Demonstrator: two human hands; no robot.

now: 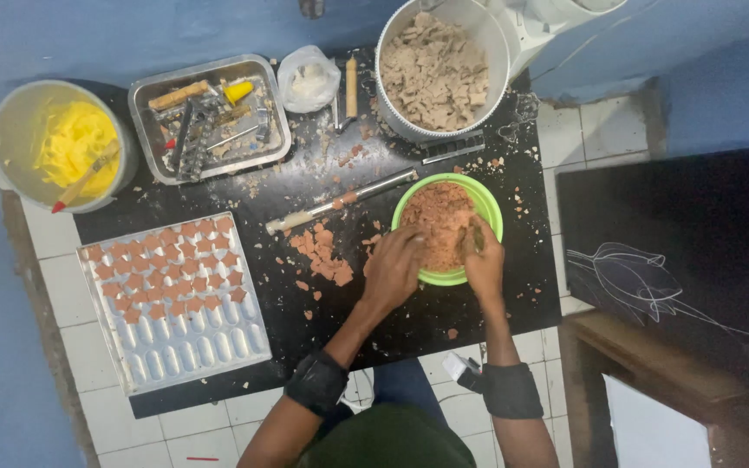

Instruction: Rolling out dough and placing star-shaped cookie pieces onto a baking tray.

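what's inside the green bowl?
The green bowl holds reddish-brown crumbly pieces. The left hand and right hand press into it, covering the near part; the bowl's bottom is hidden by the fill.

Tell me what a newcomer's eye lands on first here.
Both hands, left hand and right hand, are sunk in a bright green bowl of reddish-brown crumbly paste at the centre of the black board. At far left, a bucket of vivid yellow paste stands out. Below it lies a white mould tray, its upper rows filled with reddish pieces.
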